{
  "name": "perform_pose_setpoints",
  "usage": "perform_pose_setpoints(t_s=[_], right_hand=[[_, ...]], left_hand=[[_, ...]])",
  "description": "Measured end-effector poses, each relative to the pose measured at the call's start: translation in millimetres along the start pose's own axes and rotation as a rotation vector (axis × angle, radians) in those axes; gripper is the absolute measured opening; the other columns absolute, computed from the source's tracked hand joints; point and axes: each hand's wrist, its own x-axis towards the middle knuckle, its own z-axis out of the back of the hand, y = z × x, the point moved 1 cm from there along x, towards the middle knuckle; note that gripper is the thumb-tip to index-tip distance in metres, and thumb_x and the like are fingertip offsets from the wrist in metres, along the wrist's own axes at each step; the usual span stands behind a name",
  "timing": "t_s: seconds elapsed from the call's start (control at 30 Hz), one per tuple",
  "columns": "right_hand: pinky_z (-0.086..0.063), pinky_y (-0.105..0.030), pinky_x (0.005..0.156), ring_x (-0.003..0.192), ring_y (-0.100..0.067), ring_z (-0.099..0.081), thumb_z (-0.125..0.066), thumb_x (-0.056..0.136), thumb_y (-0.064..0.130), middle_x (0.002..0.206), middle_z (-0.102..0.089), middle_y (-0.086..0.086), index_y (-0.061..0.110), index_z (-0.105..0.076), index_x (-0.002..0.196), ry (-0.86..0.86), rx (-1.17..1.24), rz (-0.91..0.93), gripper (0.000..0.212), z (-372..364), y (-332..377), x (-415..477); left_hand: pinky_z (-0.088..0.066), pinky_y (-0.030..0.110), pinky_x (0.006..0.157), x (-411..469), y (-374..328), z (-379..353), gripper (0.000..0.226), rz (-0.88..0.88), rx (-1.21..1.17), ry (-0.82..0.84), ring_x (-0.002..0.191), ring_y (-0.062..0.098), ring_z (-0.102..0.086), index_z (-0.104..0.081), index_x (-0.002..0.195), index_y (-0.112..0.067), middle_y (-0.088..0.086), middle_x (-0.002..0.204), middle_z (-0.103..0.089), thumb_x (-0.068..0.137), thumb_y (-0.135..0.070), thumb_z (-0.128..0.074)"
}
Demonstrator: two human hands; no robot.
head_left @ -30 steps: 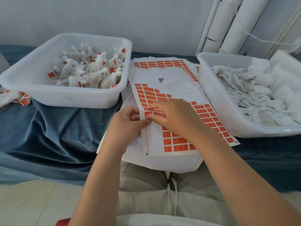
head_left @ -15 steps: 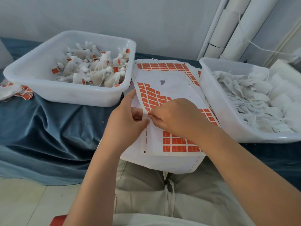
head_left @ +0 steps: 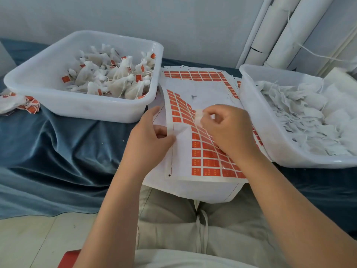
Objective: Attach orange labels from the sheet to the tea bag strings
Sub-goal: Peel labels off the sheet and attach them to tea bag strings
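**Label pinched above the sheet**

Label sheet (head_left: 204, 157) lies at 12 o'clock on the blue-clothed tabletop (head_left: 67, 151), its near edge overhanging the lap. Left hand (head_left: 148, 144) pinches the sheet's left margin, thumb on top. Right hand (head_left: 226, 130) has its fingers curled, pinching one small label (head_left: 199, 116), pale side showing, just above the orange rows. White tub (head_left: 81, 111) of tagged tea bags (head_left: 119, 80) at 10 o'clock; second tub (head_left: 270, 136) of untagged tea bags (head_left: 301, 113) at 2 o'clock.
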Motion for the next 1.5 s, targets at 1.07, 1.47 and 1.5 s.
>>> perform_pose_setpoints(t_s=[1.07, 1.47, 1.5], right_hand=[[-0.035, -0.021, 0.053, 0.063, -0.012, -0.034, -0.049, 0.1, 0.016, 0.076, -0.048, 0.004, 0.029, -0.077, 0.121, 0.239, 0.943, -0.371, 0.037, 50, -6, -88], [-0.057, -0.022, 0.093, 0.116, 0.001, -0.069, -0.057, 0.109, 0.022, 0.121, -0.075, 0.024, 0.037, -0.066, 0.139, 0.094, 0.469, -0.094, 0.034, 63, 13, -97], [-0.059, -0.025, 0.089, 0.109, 0.001, -0.07, -0.056, 0.109, 0.023, 0.119, -0.075, 0.023, 0.037, -0.066, 0.139, 0.06, 0.38, -0.057, 0.034, 64, 15, -98]], left_hand=[[-0.056, 0.042, 0.061, -48, -41, -73, 0.024, -0.281, -0.086, 0.201, 0.066, 0.017, -0.063, -0.058, 0.083, -0.015, 0.001, 0.074, -0.065, 0.089, -0.037, -0.049], [-0.056, 0.032, 0.079, -54, -39, -89, 0.028, -0.044, -0.606, 0.467, 0.087, 0.014, -0.073, -0.066, 0.102, -0.011, 0.001, 0.097, -0.074, 0.101, -0.03, -0.046], [-0.055, 0.024, 0.073, -56, -41, -89, 0.029, -0.094, -0.544, 0.456, 0.079, 0.01, -0.071, -0.065, 0.105, -0.01, -0.002, 0.093, -0.073, 0.105, -0.025, -0.041]])
